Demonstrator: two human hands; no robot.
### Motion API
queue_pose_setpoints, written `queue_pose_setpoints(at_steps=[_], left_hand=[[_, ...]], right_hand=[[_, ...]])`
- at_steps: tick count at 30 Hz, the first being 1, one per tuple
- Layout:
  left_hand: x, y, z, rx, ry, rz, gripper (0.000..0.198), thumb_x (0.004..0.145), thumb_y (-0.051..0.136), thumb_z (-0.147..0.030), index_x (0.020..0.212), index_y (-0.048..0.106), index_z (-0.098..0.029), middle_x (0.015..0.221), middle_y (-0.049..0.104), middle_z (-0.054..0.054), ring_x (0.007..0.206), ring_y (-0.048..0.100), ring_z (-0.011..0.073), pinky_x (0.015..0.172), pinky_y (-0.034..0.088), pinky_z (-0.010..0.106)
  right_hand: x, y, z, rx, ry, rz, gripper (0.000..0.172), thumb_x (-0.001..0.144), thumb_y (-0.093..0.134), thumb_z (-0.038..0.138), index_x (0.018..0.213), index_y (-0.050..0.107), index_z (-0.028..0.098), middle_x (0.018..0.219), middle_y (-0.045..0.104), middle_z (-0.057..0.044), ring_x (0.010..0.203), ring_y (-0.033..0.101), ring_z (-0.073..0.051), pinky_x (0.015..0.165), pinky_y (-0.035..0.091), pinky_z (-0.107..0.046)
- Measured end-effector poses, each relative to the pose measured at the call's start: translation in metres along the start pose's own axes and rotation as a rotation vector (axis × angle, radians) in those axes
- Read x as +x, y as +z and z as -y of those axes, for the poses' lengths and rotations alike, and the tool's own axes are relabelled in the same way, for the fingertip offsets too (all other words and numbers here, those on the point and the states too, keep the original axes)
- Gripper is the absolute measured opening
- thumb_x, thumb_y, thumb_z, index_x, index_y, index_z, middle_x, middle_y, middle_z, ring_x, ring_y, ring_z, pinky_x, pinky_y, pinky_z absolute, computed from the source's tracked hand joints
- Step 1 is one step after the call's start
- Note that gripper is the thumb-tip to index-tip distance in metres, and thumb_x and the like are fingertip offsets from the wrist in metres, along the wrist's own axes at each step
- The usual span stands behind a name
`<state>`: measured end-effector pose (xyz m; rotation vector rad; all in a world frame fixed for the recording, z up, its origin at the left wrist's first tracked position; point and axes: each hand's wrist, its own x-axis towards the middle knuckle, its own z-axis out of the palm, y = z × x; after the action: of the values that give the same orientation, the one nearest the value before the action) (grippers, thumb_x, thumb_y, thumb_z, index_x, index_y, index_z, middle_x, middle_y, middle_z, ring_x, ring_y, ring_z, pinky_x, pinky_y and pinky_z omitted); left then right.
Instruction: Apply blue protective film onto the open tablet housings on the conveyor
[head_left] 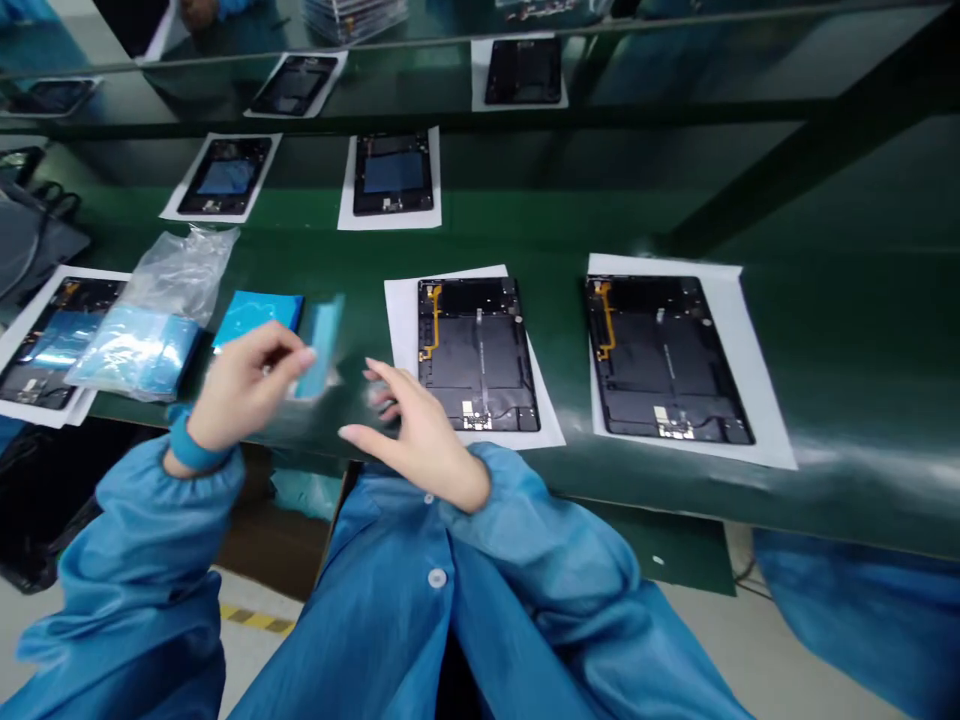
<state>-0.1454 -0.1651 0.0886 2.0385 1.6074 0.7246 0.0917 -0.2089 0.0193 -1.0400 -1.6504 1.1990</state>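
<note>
Left hand [246, 388]: thumb and index finger pinch a light blue strip [321, 345], motion-blurred, held up over the green bench [555, 310] just right of a blue packet [257, 312]. Right hand [412, 425]: thumb and fingers spread apart, near the strip; a pale blur at its fingertips cannot be identified. Behind this hand, an opened tablet body [480, 350] lies on a white sheet [403, 320]; contact with the hand cannot be told. A second tablet body [667, 350] lies farther right. A clear bag [184, 270] holding blue packets lies left of the single packet.
</note>
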Motion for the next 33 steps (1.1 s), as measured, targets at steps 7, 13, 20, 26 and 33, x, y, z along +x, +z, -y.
queue_pose_setpoints(at_steps=[7,13,20,26,33], left_hand=[[-0.018,0.043,-0.017,-0.398,0.059,0.301,0.035,0.097,0.068,-0.047,0.077,0.063,-0.018,0.071,0.062,-0.002,0.063,0.052,0.0108,0.059,0.042,0.025],[-0.014,0.053,-0.009,-0.449,-0.008,0.432,0.032,0.092,0.071,-0.047,0.074,0.066,-0.021,0.069,0.064,-0.001,0.066,0.055,0.0131,0.065,0.046,0.028],[-0.017,0.056,-0.007,-0.415,-0.043,0.447,0.033,0.09,0.069,-0.05,0.071,0.066,-0.023,0.07,0.064,0.0,0.067,0.055,0.0156,0.067,0.047,0.031],[-0.016,0.041,-0.006,-0.278,0.018,0.418,0.035,0.092,0.064,-0.053,0.074,0.064,-0.023,0.071,0.063,-0.001,0.063,0.053,0.0138,0.065,0.045,0.029],[0.012,-0.042,0.037,0.25,0.074,-0.277,0.041,0.089,0.067,-0.053,0.083,0.066,-0.012,0.07,0.057,-0.004,0.064,0.045,0.0039,0.067,0.04,0.02]], right_hand=[[0.006,0.021,-0.004,0.182,0.068,0.016,0.052,0.085,0.076,0.033,0.134,0.062,0.022,0.114,0.071,-0.006,0.086,0.07,-0.017,0.078,0.065,-0.034],[-0.003,0.016,-0.009,0.175,0.042,0.0,0.03,0.082,0.07,0.025,0.112,0.068,0.018,0.102,0.074,-0.005,0.087,0.072,-0.017,0.082,0.065,-0.032],[-0.006,0.013,-0.011,0.249,0.103,0.05,0.042,0.082,0.069,0.024,0.123,0.069,0.018,0.108,0.078,-0.007,0.089,0.076,-0.018,0.082,0.066,-0.033],[-0.013,0.0,-0.017,0.074,0.203,-0.022,0.019,0.092,0.071,0.037,0.087,0.075,0.018,0.071,0.075,-0.001,0.062,0.073,-0.016,0.068,0.061,-0.03],[-0.042,0.008,-0.011,-0.115,0.081,-0.277,0.019,0.099,0.064,0.035,0.088,0.071,0.023,0.075,0.076,-0.001,0.068,0.073,-0.016,0.074,0.061,-0.031]])
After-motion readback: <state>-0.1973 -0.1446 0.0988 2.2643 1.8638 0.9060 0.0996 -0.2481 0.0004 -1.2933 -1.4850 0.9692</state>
